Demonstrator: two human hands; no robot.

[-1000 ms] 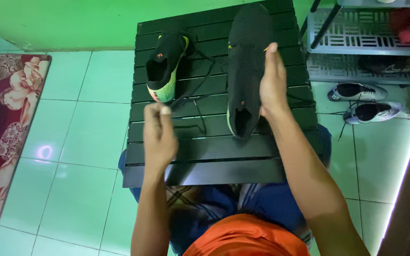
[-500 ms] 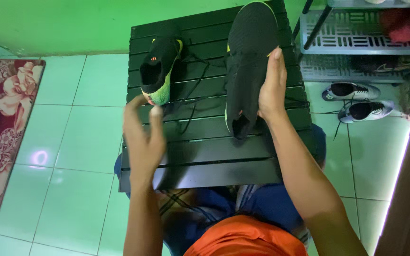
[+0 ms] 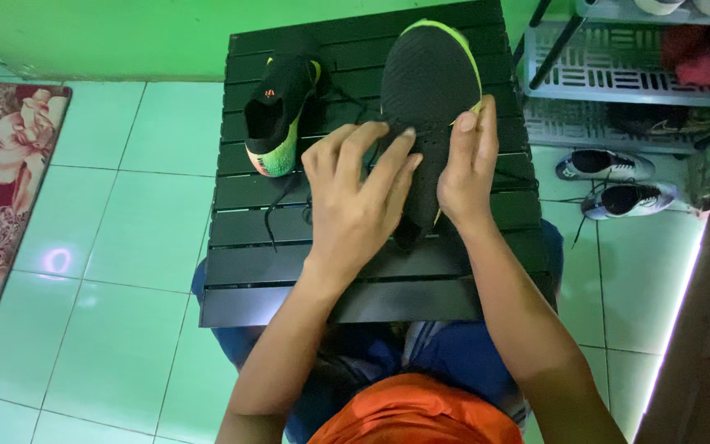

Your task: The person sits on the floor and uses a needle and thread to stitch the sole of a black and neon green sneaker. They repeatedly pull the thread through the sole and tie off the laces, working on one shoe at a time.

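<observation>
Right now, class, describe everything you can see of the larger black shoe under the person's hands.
The black shoe looks like knitted fabric with a bright yellow-green edge around the toe. It lies lengthwise on the black slatted table, toe pointing away from the person. The left hand rests over its middle, and the right hand presses its right side, fingers on the edge. A second shoe lies apart to its left. Its heel end is hidden by the hands.
</observation>
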